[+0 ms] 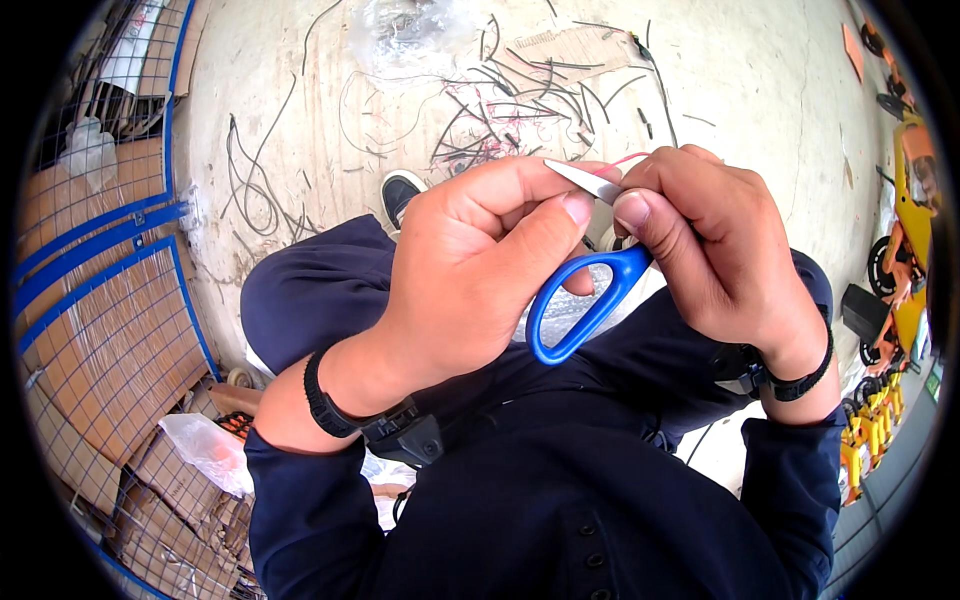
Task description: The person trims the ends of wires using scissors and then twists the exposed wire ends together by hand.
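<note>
Both my hands meet in front of my lap. In my right hand (715,215) is a pair of scissors (590,305) with blue handles, gripped by the metal near the pivot, thumb pressed on the blade. The blade points up and left, and its tip lies over my left forefinger. A thin red wire (628,160) runs behind the blade between the fingers of both hands. My left hand (475,260) is closed, thumb and forefinger pinching at the wire; its end is hidden there. One handle loop hangs below the fingers, beside the left thumb.
Black and red wire scraps (510,110) lie over the floor ahead, with clear plastic film (415,35) and a piece of cardboard (580,50). A blue wire-mesh cage (100,290) with cardboard stands left. Yellow and orange equipment (910,190) lines the right. My shoe (400,192) is ahead.
</note>
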Demonstrator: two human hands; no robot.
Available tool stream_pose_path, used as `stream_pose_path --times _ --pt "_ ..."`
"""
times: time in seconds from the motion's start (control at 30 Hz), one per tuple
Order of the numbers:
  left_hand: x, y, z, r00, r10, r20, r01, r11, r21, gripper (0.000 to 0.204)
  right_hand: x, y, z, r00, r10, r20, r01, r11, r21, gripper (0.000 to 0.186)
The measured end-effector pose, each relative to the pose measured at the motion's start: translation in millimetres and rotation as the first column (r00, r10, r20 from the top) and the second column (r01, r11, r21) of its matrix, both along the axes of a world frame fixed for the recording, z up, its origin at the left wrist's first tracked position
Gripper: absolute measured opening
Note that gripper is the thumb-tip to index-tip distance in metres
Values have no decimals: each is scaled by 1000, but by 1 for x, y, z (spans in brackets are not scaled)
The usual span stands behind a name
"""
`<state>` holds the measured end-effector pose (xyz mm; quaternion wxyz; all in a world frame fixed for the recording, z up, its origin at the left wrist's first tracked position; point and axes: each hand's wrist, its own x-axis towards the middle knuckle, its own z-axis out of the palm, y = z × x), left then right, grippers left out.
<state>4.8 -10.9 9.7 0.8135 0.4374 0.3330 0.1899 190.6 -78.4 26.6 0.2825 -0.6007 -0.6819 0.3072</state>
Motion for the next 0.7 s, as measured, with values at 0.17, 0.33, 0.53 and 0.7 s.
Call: stream_pose_path --times 0.17,0.33,0.53,0.7 --pt "-1 0 -9 997 11 81 -13 1000 21 21 -3 0 1 996 -54 -68 49 996 -74 16" --pt "0 -1 -9 998 34 62 -36 999 39 21 -3 -1 1 987 -94 -132 72 984 -161 22" --pt "2 0 -10 998 40 42 -42 997 66 23 -5 -1 2 969 -147 -201 100 969 -227 25" --pt "2 -2 -9 998 42 35 -45 994 94 24 -1 -1 0 986 -109 -125 90 985 -149 27"
